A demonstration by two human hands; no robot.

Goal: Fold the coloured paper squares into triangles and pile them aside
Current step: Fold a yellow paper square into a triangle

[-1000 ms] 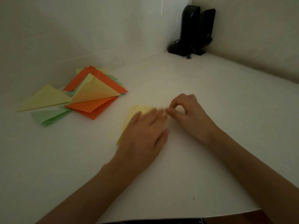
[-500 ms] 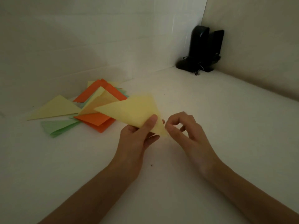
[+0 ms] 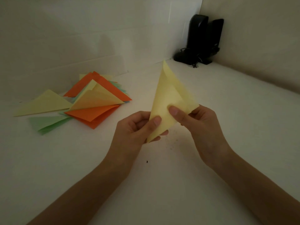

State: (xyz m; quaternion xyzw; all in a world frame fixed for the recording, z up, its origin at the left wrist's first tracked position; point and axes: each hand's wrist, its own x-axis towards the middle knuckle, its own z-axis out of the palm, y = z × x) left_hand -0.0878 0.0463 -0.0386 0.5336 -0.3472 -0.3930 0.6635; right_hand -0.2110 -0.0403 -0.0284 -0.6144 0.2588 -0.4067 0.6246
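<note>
Yellow folded triangle (image 3: 168, 101) is held up above mid worktop (image 3: 227, 111), apex pointing away. Lower corner is pinched by left hand (image 3: 138, 129), thumb on top; right corner is pinched by right hand (image 3: 199, 124). Pile of folded triangles (image 3: 90, 103), orange, yellow & green, is spread near worktop's far-left edge. Black speakers (image 3: 201, 41) are stood in far corner.
</note>
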